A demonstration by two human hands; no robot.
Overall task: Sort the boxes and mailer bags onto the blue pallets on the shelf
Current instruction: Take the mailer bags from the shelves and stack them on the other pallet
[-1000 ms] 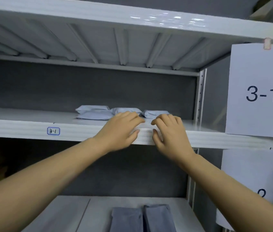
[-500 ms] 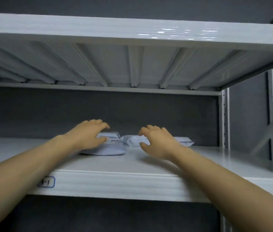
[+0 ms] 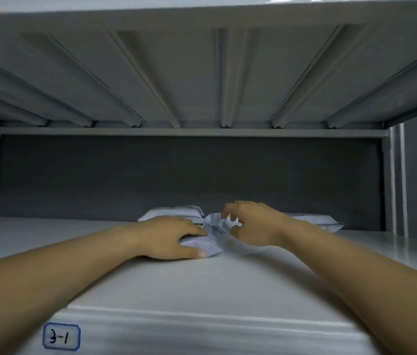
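Stretching left forearm [image 3: 61,272] and right forearm [image 3: 356,272] forward, converging. Laying left grip [image 3: 174,237] palm down, fingers curling over, thumb closing in at the near side. Holding right grip [image 3: 251,224] just beside, slightly higher, fingers [image 3: 228,213] hooking down toward thumb, pinching.

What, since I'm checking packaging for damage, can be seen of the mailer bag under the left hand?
The mailer bag is pale bluish-white, thin crinkled plastic by its look, lying flat on the white shelf, nearest of the bags there. The left hand covers most of it, fingers on top, thumb along its near edge. Its far end meets another crumpled bag.
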